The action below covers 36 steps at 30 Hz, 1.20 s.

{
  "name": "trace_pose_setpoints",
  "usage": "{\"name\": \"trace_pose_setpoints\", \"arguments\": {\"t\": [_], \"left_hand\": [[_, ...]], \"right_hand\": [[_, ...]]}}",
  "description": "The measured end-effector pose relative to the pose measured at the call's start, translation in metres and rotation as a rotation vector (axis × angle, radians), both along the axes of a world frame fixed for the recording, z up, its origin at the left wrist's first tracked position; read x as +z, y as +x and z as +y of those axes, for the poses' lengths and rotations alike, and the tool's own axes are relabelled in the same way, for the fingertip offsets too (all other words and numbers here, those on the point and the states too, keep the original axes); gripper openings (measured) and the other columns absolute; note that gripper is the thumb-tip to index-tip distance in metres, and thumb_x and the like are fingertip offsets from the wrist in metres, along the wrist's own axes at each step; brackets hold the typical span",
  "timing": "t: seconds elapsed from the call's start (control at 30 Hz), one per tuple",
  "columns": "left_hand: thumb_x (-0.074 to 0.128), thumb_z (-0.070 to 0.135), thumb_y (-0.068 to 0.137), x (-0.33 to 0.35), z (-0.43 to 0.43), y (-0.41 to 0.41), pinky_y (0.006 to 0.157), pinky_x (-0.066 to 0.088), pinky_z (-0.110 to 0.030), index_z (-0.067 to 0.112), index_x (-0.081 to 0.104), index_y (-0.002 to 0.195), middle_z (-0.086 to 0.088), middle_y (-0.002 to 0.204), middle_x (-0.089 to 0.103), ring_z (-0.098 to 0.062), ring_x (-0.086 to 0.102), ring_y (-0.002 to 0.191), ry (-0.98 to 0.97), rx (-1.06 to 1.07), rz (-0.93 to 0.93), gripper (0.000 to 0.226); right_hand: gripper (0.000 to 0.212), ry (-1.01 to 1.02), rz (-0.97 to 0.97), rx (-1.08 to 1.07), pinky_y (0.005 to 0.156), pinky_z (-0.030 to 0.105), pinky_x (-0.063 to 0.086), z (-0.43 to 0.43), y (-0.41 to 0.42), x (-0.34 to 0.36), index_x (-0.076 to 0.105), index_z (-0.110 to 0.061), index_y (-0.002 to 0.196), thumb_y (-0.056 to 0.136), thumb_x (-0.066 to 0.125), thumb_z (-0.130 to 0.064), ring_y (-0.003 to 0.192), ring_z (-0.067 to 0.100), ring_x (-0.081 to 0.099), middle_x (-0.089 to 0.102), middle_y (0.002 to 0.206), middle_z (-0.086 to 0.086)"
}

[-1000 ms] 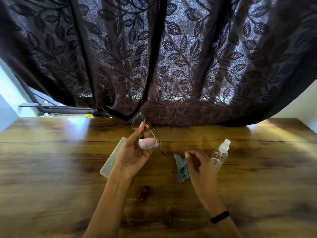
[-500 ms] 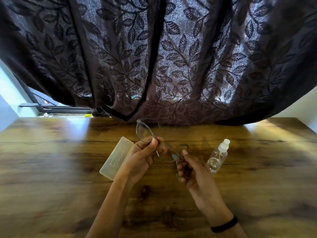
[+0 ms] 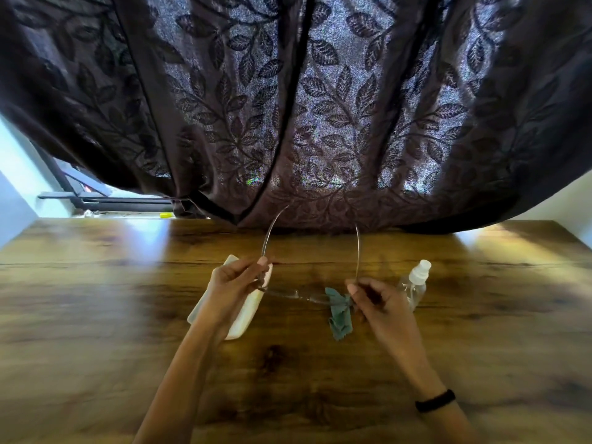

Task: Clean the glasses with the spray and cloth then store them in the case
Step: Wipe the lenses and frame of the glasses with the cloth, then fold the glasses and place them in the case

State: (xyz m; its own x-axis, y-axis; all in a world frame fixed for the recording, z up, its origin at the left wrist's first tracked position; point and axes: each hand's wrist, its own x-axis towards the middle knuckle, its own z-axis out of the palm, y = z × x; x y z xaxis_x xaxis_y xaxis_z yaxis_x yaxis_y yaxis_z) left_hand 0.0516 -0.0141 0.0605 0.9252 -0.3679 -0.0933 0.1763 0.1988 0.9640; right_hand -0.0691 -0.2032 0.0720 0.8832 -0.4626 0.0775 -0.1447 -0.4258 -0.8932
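I hold thin-framed glasses (image 3: pixel 296 293) above the wooden table (image 3: pixel 96 315), both temples unfolded and pointing away from me. My left hand (image 3: pixel 235 285) pinches the left hinge end. My right hand (image 3: pixel 373 298) pinches the right hinge end. A crumpled teal cloth (image 3: pixel 339 318) lies on the table just below the right lens, beside my right hand. The translucent pale case (image 3: pixel 242 318) lies shut under my left hand, partly hidden by it. A clear spray bottle (image 3: pixel 415 285) with a white cap stands just right of my right hand.
A dark leaf-patterned curtain (image 3: pixel 320 107) hangs over the table's far edge. A window sill with a dark frame (image 3: pixel 105 203) shows at the far left. A black band (image 3: pixel 435 400) circles my right wrist.
The glasses have turned so that both temples are spread open and point away from me. My right hand moved from the cloth to the right end of the frame; the cloth now lies free.
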Motion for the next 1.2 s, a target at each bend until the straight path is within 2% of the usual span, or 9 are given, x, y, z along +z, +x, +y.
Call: {"name": "trace_pose_setpoints", "arguments": {"t": [0.13, 0.27, 0.33, 0.43, 0.6, 0.8, 0.9, 1.07, 1.2], "left_hand": [[0.066, 0.027, 0.074, -0.005, 0.000, 0.000, 0.074, 0.048, -0.023, 0.025, 0.073, 0.088, 0.000, 0.093, 0.073, -0.010, 0.064, 0.083, 0.199, 0.081, -0.203, 0.015], [0.064, 0.013, 0.081, -0.006, -0.004, 0.000, 0.070, 0.043, -0.001, 0.018, 0.070, 0.094, 0.008, 0.090, 0.068, 0.011, 0.061, 0.082, 0.344, 0.165, -0.401, 0.015], [0.064, 0.010, 0.081, -0.005, -0.006, -0.002, 0.070, 0.042, -0.001, 0.017, 0.069, 0.094, 0.010, 0.087, 0.067, 0.012, 0.060, 0.081, 0.360, 0.185, -0.470, 0.016], [0.064, 0.009, 0.081, -0.002, -0.008, -0.004, 0.069, 0.043, -0.003, 0.024, 0.067, 0.091, 0.013, 0.087, 0.065, 0.011, 0.060, 0.081, 0.348, 0.229, -0.529, 0.019], [0.065, 0.010, 0.080, 0.001, -0.007, -0.003, 0.072, 0.041, -0.003, 0.035, 0.066, 0.090, 0.025, 0.084, 0.061, 0.007, 0.059, 0.084, 0.494, 0.199, -0.670, 0.027], [0.064, 0.004, 0.081, 0.001, -0.010, -0.008, 0.072, 0.036, 0.002, 0.012, 0.071, 0.097, 0.023, 0.082, 0.054, 0.009, 0.054, 0.076, 0.684, 0.131, -0.869, 0.019], [0.063, 0.005, 0.082, -0.002, -0.013, -0.009, 0.076, 0.035, -0.003, 0.013, 0.071, 0.098, 0.015, 0.088, 0.053, 0.004, 0.044, 0.085, 0.787, 0.023, -0.947, 0.020], [0.065, 0.012, 0.080, -0.007, -0.009, -0.008, 0.082, 0.038, -0.014, 0.018, 0.071, 0.097, 0.017, 0.092, 0.051, -0.003, 0.048, 0.093, 0.799, -0.006, -0.896, 0.019], [0.064, 0.016, 0.082, -0.006, 0.000, -0.006, 0.080, 0.041, -0.016, 0.019, 0.072, 0.097, 0.019, 0.089, 0.056, -0.004, 0.053, 0.085, 0.790, -0.022, -0.773, 0.017]], "right_hand": [[0.032, -0.213, -0.185, -0.102, 0.065, 0.009, 0.043, 0.000, 0.003, -0.007, 0.053, -0.023, 0.114, 0.084, 0.061, -0.018, 0.078, -0.003, 0.056, 0.057, 0.081, -0.016], [0.032, -0.421, -0.263, -0.042, 0.073, 0.002, 0.042, -0.001, 0.002, -0.012, 0.059, -0.011, 0.115, 0.083, 0.062, -0.012, 0.084, 0.001, 0.058, 0.062, 0.094, -0.006], [0.037, -0.524, -0.264, 0.031, 0.077, 0.008, 0.042, -0.002, 0.003, -0.017, 0.058, -0.014, 0.118, 0.082, 0.063, -0.006, 0.088, 0.008, 0.057, 0.063, 0.098, 0.000], [0.048, -0.620, -0.228, 0.133, 0.069, 0.011, 0.041, -0.001, 0.004, -0.025, 0.056, -0.022, 0.120, 0.079, 0.061, 0.004, 0.085, 0.002, 0.043, 0.049, 0.088, -0.011], [0.048, -0.528, -0.229, 0.109, 0.078, 0.008, 0.042, -0.001, 0.003, -0.024, 0.061, -0.021, 0.114, 0.080, 0.054, 0.012, 0.086, 0.003, 0.045, 0.041, 0.088, -0.025], [0.026, -0.303, -0.281, 0.025, 0.079, 0.006, 0.045, -0.002, 0.006, -0.020, 0.063, -0.025, 0.098, 0.081, 0.063, -0.005, 0.088, -0.003, 0.058, 0.059, 0.090, -0.013], [0.025, -0.174, -0.258, -0.011, 0.075, 0.009, 0.048, -0.003, 0.008, -0.020, 0.059, -0.025, 0.099, 0.081, 0.064, -0.008, 0.085, -0.001, 0.060, 0.063, 0.088, -0.012], [0.032, -0.066, -0.237, -0.061, 0.070, 0.006, 0.047, -0.009, 0.015, -0.020, 0.056, -0.025, 0.105, 0.078, 0.069, -0.014, 0.082, 0.001, 0.062, 0.066, 0.085, -0.007], [0.027, 0.118, -0.197, 0.069, 0.073, 0.013, 0.052, -0.009, 0.020, -0.013, 0.061, -0.030, 0.096, 0.080, 0.065, -0.009, 0.082, 0.003, 0.064, 0.067, 0.093, -0.008]]}}
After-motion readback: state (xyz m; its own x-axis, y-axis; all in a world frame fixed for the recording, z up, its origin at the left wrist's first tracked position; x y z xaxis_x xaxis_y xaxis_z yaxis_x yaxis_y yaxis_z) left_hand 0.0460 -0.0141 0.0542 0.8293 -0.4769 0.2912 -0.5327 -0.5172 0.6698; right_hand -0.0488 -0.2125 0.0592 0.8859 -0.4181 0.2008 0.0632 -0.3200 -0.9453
